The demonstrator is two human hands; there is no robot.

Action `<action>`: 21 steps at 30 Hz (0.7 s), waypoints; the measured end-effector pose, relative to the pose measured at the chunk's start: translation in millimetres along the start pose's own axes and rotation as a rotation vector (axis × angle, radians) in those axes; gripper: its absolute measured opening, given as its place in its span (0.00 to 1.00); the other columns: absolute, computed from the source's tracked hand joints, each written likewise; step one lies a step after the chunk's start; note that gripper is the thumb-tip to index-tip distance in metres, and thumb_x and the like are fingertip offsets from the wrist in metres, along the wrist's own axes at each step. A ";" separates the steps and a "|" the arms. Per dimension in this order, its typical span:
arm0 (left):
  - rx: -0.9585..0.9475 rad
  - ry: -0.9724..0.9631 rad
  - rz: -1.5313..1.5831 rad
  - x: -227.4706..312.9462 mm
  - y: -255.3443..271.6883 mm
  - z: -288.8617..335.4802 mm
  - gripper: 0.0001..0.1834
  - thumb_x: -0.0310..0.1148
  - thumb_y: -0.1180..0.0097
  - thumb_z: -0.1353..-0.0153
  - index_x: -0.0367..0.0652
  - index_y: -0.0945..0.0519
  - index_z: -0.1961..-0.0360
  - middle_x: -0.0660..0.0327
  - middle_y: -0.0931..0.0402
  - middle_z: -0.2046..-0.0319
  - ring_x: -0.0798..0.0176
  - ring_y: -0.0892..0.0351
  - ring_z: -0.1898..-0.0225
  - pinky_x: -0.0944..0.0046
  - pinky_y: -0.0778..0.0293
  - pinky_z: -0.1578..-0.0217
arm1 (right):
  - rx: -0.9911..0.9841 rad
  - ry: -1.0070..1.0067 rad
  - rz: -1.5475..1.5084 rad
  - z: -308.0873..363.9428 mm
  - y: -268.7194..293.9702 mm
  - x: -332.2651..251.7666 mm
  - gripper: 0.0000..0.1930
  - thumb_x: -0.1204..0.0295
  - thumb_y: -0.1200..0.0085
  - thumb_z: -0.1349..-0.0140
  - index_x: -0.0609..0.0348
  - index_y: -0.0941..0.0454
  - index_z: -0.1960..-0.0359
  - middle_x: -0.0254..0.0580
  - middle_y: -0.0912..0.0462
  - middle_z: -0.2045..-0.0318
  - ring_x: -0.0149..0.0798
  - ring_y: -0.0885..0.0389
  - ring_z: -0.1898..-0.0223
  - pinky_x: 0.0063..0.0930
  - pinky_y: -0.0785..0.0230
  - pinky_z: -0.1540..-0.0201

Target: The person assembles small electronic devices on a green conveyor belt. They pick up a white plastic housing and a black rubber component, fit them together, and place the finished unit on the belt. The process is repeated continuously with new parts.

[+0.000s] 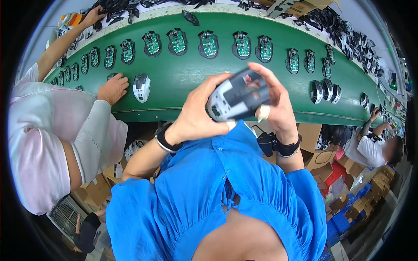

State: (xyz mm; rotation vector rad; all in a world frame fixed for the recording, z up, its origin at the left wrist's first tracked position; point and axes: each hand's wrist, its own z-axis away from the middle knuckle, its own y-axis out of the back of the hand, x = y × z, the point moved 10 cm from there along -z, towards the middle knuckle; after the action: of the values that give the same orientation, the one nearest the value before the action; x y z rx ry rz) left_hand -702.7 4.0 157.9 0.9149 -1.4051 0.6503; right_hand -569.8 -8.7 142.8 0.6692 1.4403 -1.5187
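Observation:
In front of my chest I hold a black-and-white computer mouse housing (230, 96), tilted above the near edge of the green conveyor belt (174, 74). My left hand (196, 108) is closed round its left side, thumb along the lower edge. My right hand (281, 106) grips its right end, fingers bent over the top; a pale wrap covers one fingertip. Motion blurs part of the housing. To the left, a white-and-grey mouse (141, 88) lies on the belt, close to a co-worker's hand (114, 89).
Mouse bases with green circuit boards (177, 41) line the belt's far side. Several assembled mice (326, 91) stand at the right. Black plastic parts (344, 39) are heaped along the far ledge. Co-workers sit at both sides. Cardboard boxes (310, 135) stand below the belt.

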 end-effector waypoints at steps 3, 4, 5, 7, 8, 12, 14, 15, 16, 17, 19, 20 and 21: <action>0.001 -0.081 0.019 16.8 -5.7 9.3 0.44 0.33 0.32 0.66 0.38 0.33 0.42 0.53 0.27 0.50 0.53 0.25 0.49 0.59 0.31 0.48 | -0.226 0.005 0.109 8.5 -27.7 -10.4 0.45 0.78 0.31 0.64 0.64 0.37 0.38 0.47 0.33 0.39 0.39 0.31 0.41 0.33 0.38 0.39; 0.014 -0.089 0.012 24.2 -4.0 9.4 0.44 0.34 0.31 0.66 0.38 0.32 0.42 0.53 0.27 0.50 0.53 0.25 0.49 0.59 0.30 0.48 | -0.237 0.079 0.132 10.0 -29.9 -12.9 0.45 0.78 0.30 0.65 0.64 0.36 0.38 0.48 0.33 0.38 0.40 0.32 0.40 0.34 0.40 0.37; 0.027 -0.097 0.006 29.5 -3.0 10.7 0.44 0.34 0.31 0.67 0.38 0.32 0.43 0.53 0.27 0.50 0.53 0.25 0.49 0.59 0.30 0.49 | -0.248 0.152 0.155 12.7 -33.4 -17.2 0.45 0.79 0.29 0.65 0.64 0.36 0.38 0.48 0.34 0.38 0.40 0.33 0.39 0.34 0.41 0.36; 0.099 -0.227 -0.140 49.1 -2.6 19.2 0.43 0.35 0.27 0.71 0.33 0.27 0.48 0.50 0.23 0.56 0.50 0.22 0.57 0.57 0.27 0.57 | -0.294 0.167 0.220 20.6 -42.4 -26.5 0.45 0.77 0.26 0.66 0.67 0.34 0.40 0.52 0.35 0.38 0.41 0.34 0.38 0.36 0.42 0.36; 0.107 -0.343 -0.133 62.3 -2.7 22.4 0.42 0.35 0.27 0.72 0.32 0.26 0.49 0.50 0.23 0.57 0.50 0.22 0.59 0.57 0.27 0.57 | -0.317 0.178 0.265 27.6 -48.5 -31.6 0.45 0.76 0.26 0.66 0.68 0.34 0.41 0.53 0.34 0.39 0.41 0.33 0.39 0.37 0.42 0.36; 0.180 -0.385 -0.166 67.8 -7.9 30.0 0.40 0.35 0.27 0.73 0.30 0.24 0.52 0.49 0.22 0.61 0.51 0.21 0.62 0.57 0.27 0.60 | -0.280 0.143 0.281 31.3 -46.9 -28.1 0.42 0.74 0.25 0.65 0.66 0.31 0.42 0.47 0.28 0.43 0.37 0.29 0.43 0.36 0.35 0.41; 0.173 -0.235 -0.155 43.7 -8.0 14.8 0.40 0.34 0.28 0.71 0.34 0.25 0.50 0.51 0.22 0.62 0.52 0.21 0.62 0.58 0.27 0.61 | -0.193 0.051 0.185 18.3 -23.9 -9.8 0.40 0.77 0.28 0.63 0.63 0.31 0.42 0.41 0.27 0.43 0.32 0.27 0.46 0.29 0.30 0.45; 0.184 -0.183 -0.183 27.3 -9.2 6.7 0.40 0.34 0.29 0.70 0.37 0.26 0.49 0.53 0.23 0.61 0.52 0.22 0.63 0.60 0.26 0.61 | -0.190 0.020 0.167 7.8 -17.5 -0.3 0.38 0.81 0.32 0.58 0.62 0.33 0.40 0.41 0.26 0.44 0.32 0.25 0.48 0.27 0.29 0.46; 0.233 -0.087 -0.131 0.8 -9.7 3.1 0.40 0.34 0.29 0.69 0.38 0.27 0.48 0.53 0.24 0.59 0.52 0.22 0.62 0.59 0.26 0.61 | -0.103 -0.059 0.013 2.5 -3.0 19.9 0.37 0.82 0.34 0.55 0.61 0.35 0.39 0.41 0.26 0.46 0.32 0.25 0.49 0.27 0.29 0.47; 0.283 0.001 -0.085 -16.5 -10.0 -3.5 0.41 0.34 0.29 0.69 0.38 0.28 0.48 0.52 0.25 0.58 0.52 0.23 0.61 0.59 0.26 0.60 | -0.022 -0.131 -0.141 -3.1 7.0 35.6 0.36 0.83 0.37 0.52 0.61 0.36 0.38 0.41 0.26 0.47 0.33 0.24 0.49 0.27 0.28 0.47; 0.356 -0.062 -0.293 -16.7 -13.0 -9.2 0.37 0.31 0.33 0.61 0.37 0.32 0.46 0.49 0.29 0.52 0.47 0.29 0.51 0.54 0.32 0.50 | 0.216 -0.129 -0.209 -1.3 22.8 51.0 0.37 0.82 0.41 0.48 0.57 0.42 0.35 0.41 0.27 0.48 0.36 0.25 0.50 0.29 0.26 0.50; 0.383 -0.128 -0.398 -18.1 -21.2 -10.2 0.36 0.30 0.35 0.60 0.37 0.32 0.45 0.48 0.30 0.51 0.46 0.31 0.49 0.52 0.34 0.48 | 0.252 -0.081 -0.275 3.1 25.4 61.1 0.38 0.81 0.40 0.48 0.55 0.45 0.35 0.40 0.27 0.48 0.36 0.24 0.50 0.28 0.26 0.52; 0.410 -0.189 -0.516 -19.2 -27.3 -11.0 0.35 0.29 0.36 0.58 0.36 0.33 0.45 0.47 0.31 0.49 0.44 0.33 0.47 0.51 0.35 0.46 | 0.280 -0.037 -0.351 6.4 25.3 72.5 0.39 0.80 0.40 0.48 0.54 0.47 0.35 0.40 0.28 0.48 0.36 0.24 0.51 0.28 0.25 0.54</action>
State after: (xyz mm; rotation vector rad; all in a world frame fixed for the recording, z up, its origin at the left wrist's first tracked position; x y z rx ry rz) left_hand -675.6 1.5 135.6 1.6327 -1.1413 0.4682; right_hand -578.2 -30.1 69.2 0.5671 1.3801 -2.0220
